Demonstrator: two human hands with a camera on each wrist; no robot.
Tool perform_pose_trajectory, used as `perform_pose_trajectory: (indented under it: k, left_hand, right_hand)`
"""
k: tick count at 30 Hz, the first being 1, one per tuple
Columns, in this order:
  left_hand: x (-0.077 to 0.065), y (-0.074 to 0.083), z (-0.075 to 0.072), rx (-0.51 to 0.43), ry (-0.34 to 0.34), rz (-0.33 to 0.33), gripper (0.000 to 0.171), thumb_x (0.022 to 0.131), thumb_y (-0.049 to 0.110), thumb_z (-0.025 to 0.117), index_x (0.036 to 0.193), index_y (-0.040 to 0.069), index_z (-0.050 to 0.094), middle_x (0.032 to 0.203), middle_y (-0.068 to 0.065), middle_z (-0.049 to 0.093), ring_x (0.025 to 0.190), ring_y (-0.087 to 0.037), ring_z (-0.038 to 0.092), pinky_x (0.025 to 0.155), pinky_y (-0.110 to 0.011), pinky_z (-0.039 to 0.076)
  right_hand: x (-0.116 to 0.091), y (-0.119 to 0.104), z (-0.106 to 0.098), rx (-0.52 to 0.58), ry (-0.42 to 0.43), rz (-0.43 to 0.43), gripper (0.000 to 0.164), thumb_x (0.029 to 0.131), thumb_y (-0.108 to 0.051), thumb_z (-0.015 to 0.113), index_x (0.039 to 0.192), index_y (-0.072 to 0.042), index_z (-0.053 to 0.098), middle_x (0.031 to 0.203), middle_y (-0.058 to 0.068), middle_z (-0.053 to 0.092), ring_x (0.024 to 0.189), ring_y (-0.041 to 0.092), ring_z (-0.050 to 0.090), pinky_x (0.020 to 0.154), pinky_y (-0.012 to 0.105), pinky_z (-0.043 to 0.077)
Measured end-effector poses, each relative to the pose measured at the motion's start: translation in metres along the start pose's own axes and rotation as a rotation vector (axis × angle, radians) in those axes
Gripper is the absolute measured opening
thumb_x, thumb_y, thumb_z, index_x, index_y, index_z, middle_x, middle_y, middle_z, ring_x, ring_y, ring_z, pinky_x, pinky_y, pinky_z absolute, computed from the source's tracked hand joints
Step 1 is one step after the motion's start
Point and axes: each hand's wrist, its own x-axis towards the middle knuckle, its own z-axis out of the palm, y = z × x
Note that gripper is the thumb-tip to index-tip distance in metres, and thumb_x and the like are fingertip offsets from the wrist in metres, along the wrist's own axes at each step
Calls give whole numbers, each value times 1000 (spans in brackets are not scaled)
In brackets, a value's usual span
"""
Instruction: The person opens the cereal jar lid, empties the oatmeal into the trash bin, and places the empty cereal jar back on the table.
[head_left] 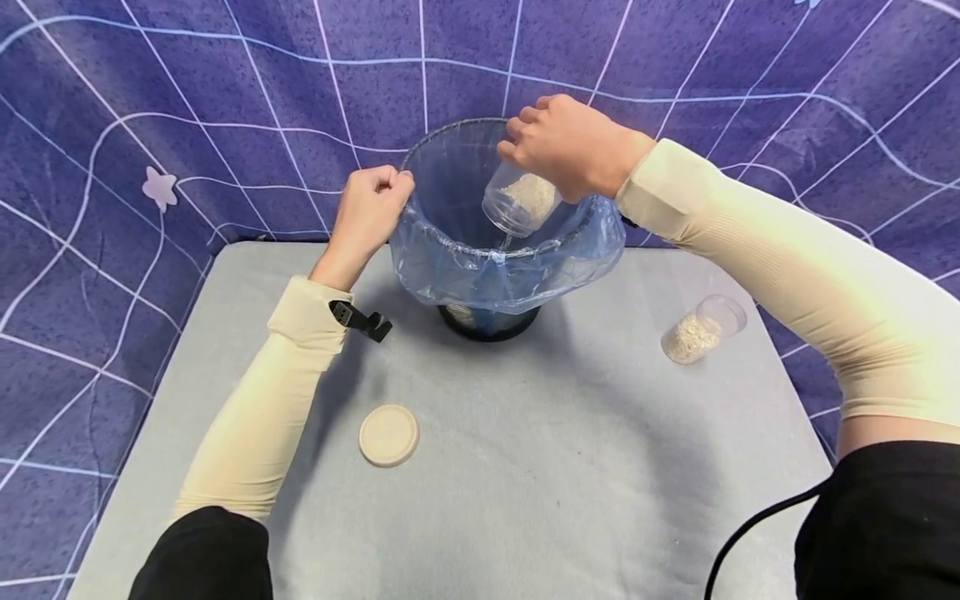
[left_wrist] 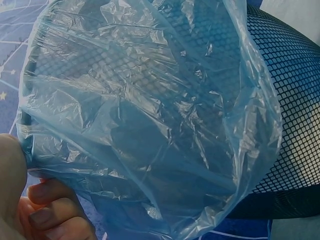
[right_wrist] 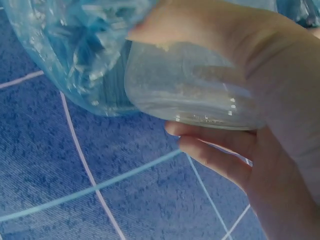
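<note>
My right hand (head_left: 573,150) grips a clear jar (head_left: 501,204), tilted mouth-down over the opening of a mesh wastebasket (left_wrist: 295,105). Pale, grain-like flakes (head_left: 534,197) lie inside the jar. In the right wrist view, thumb and fingers wrap around the jar's bottom end (right_wrist: 185,95). A blue plastic bag (head_left: 480,279) lines the basket and folds out over its rim. At the rim's left side, my left hand (head_left: 367,208) pinches the bag's edge between thumb and curled fingers (left_wrist: 52,207).
A second clear jar (head_left: 692,335), partly filled with pale flakes, stands on the table at the right. A round cream lid (head_left: 388,435) lies flat in front of my left forearm. Behind the basket hangs a purple gridded curtain (head_left: 285,83). A black cable (head_left: 757,521) crosses the lower right.
</note>
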Motion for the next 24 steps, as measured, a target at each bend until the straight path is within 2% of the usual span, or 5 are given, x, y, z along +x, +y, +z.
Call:
perform_pose_trajectory:
  k: [10, 14, 18, 24]
  left_hand:
    - [-1, -2, 0, 3, 3, -12, 43, 101, 29, 61, 62, 20, 43, 56, 13, 34, 63, -14, 37, 63, -30, 28]
    - [-2, -3, 1, 10, 3, -16, 43, 101, 29, 60, 62, 19, 43, 56, 13, 34, 63, -14, 38, 62, -30, 28]
    - [-1, -2, 1, 7, 2, -11, 43, 101, 28, 60, 62, 19, 43, 56, 13, 33, 63, -14, 37, 62, -30, 28]
    - [0, 0, 0, 1, 3, -4, 43, 100, 27, 60, 62, 19, 42, 55, 13, 33, 63, -13, 37, 62, -29, 28]
  right_hand:
    - [6, -2, -4, -65, -53, -36, 67, 70, 5, 72, 135, 8, 56, 120, 30, 65, 110, 46, 63, 96, 53, 53]
    - [7, -4, -6, -57, -70, -41, 65, 72, 5, 70, 135, 8, 55, 120, 29, 64, 110, 46, 63, 97, 54, 52]
    - [6, -2, -8, -27, -48, -24, 63, 72, 5, 68, 133, 8, 55, 118, 30, 63, 109, 47, 62, 96, 55, 52]
    - [4, 1, -9, -4, -50, -4, 67, 71, 4, 71, 135, 7, 54, 121, 31, 63, 111, 47, 61, 97, 55, 51]
